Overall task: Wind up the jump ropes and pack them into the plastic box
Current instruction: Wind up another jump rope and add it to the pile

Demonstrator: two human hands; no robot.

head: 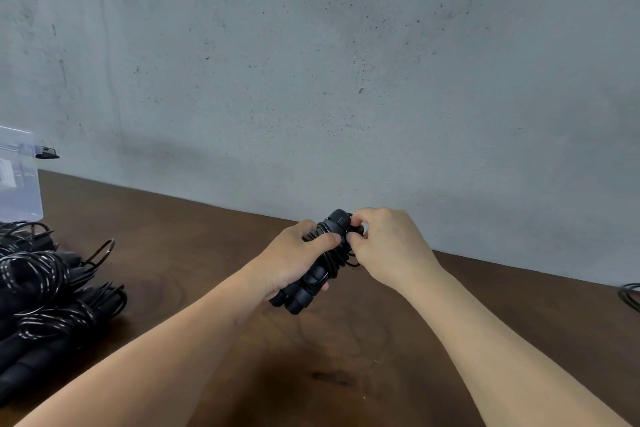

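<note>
A black jump rope (322,267) is held above the brown table, its two handles side by side with cord wound round them. My left hand (294,260) grips the handles, thumb pressing across the wound cord. My right hand (384,246) pinches the cord near the handles' upper end. A clear plastic box (19,184) stands at the far left edge, only partly in view. A pile of wound black jump ropes (45,295) lies on the table in front of the box.
A grey concrete wall (329,62) rises right behind the table (207,246). A loop of black cord (630,296) shows at the right edge. A black clip of the box lid (46,152) juts out at the left.
</note>
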